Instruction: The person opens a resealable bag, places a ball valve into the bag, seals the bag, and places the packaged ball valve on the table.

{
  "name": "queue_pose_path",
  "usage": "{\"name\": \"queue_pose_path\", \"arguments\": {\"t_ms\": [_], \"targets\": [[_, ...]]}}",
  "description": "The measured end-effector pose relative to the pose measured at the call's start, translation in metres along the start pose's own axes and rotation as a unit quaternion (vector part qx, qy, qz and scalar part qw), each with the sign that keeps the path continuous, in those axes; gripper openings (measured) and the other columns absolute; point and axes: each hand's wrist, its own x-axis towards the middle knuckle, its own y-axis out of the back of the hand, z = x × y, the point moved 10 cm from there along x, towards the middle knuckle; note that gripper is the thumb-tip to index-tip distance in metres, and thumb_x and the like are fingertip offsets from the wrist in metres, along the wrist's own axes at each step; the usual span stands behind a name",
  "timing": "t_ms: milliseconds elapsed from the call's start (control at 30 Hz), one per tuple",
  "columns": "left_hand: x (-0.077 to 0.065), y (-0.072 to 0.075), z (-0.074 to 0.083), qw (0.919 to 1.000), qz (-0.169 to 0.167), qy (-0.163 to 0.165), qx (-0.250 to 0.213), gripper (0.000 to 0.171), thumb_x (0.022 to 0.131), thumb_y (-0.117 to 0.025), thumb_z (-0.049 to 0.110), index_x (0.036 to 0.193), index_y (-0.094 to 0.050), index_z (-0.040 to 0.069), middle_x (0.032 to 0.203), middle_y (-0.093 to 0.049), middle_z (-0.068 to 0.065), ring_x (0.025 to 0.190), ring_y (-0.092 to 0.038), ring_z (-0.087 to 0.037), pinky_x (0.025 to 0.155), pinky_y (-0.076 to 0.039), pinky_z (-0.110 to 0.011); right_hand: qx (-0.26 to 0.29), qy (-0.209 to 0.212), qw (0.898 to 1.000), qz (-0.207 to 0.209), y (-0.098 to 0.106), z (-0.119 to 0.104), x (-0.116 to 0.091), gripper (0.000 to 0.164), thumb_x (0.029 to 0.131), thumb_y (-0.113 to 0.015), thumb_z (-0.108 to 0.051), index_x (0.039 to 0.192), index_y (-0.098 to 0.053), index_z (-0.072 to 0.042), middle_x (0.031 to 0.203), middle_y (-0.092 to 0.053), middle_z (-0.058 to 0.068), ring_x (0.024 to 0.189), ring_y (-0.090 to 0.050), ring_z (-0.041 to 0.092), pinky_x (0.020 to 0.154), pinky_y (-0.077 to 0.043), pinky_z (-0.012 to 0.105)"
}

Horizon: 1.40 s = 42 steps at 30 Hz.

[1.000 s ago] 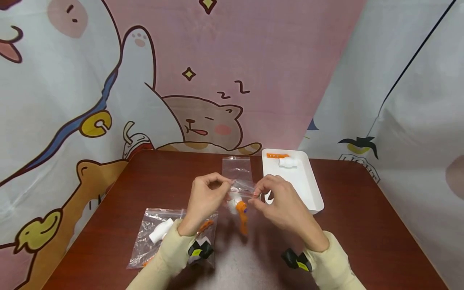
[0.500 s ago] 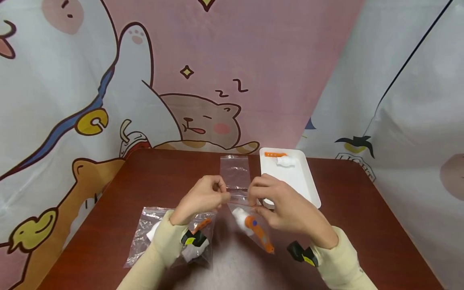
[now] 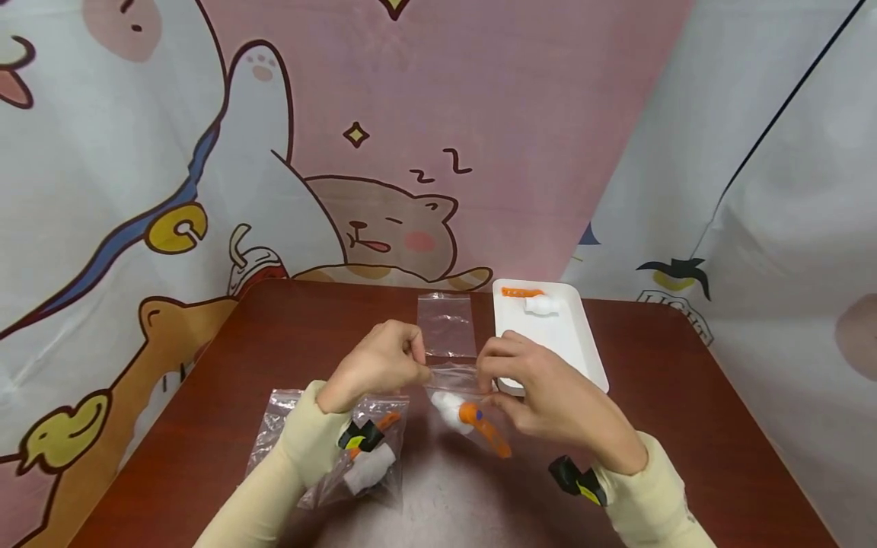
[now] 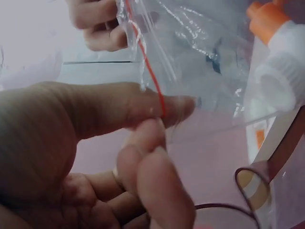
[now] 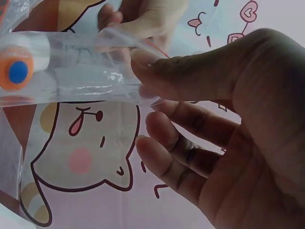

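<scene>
A clear zip bag [image 3: 452,377] is held up by its top edge between both hands. My left hand [image 3: 387,361] pinches the left end of that edge; in the left wrist view a red line [image 4: 150,69] runs along the seal to the fingertips. The right hand [image 3: 537,384] pinches the other end between thumb and fingers. Inside the bag are a white plastic piece [image 3: 448,411] and a perforated-looking orange strip [image 3: 495,439]. A blue dot on a round orange end [image 5: 18,71] shows in the right wrist view.
Behind the hands lies a flat clear bag [image 3: 445,327]. To its right, a white tray [image 3: 572,350] carries an orange strip [image 3: 522,292] and a white piece [image 3: 541,305]. A larger filled zip bag [image 3: 393,487] lies at the left, partly under the left forearm.
The held bag's lower end has swung to the right, so the orange strip now slants. The left hand has shifted slightly left, and both hands keep their pinch on the edge.
</scene>
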Motion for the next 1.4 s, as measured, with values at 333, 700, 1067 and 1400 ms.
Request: {"name": "queue_pose_path", "arguments": {"t_ms": [333,700,1067,1400], "targets": [[-0.007,-0.002,0.015,0.9941,-0.056,-0.074,-0.056,0.016,0.087,-0.066,0.001,0.088,-0.069,0.016,0.075,-0.062,-0.002,0.067,-0.063,-0.023,0.06,-0.058,-0.033,0.017,-0.034,0.999,-0.011,0.009,0.016,-0.008,0.03,0.08,-0.073,0.005,0.081,-0.062,-0.023,0.101,-0.06,-0.014,0.099,-0.055,0.0,0.086,-0.047,0.02],[-0.026,-0.014,0.055,0.9423,-0.117,-0.311,0.042,0.027,0.09,-0.055,-0.004,0.094,-0.076,0.014,0.088,-0.062,0.005,0.067,-0.056,-0.006,0.059,-0.052,-0.022,0.127,-0.043,0.99,-0.045,0.011,0.039,-0.021,0.023,0.091,-0.078,-0.009,0.088,-0.063,-0.027,0.082,-0.061,-0.016,0.078,-0.059,-0.001,0.072,-0.05,0.019],[-0.046,-0.024,0.066,0.8894,-0.14,-0.432,0.05,0.022,0.088,-0.048,-0.005,0.084,-0.056,0.014,0.082,-0.053,0.006,0.077,-0.05,0.0,0.069,-0.045,-0.018,0.183,-0.058,0.981,-0.042,0.011,0.047,-0.024,0.021,0.091,-0.078,-0.012,0.094,-0.064,-0.027,0.086,-0.067,-0.011,0.079,-0.066,0.004,0.074,-0.054,0.022],[-0.045,-0.013,0.066,0.8883,-0.039,-0.457,0.026,0.013,0.091,-0.072,0.005,0.088,-0.065,0.015,0.087,-0.065,0.006,0.083,-0.063,-0.001,0.074,-0.06,-0.025,0.178,-0.097,0.979,-0.018,0.015,0.067,-0.033,0.022,0.09,-0.08,-0.012,0.093,-0.065,-0.028,0.085,-0.066,-0.014,0.077,-0.067,0.006,0.073,-0.055,0.024]]}}
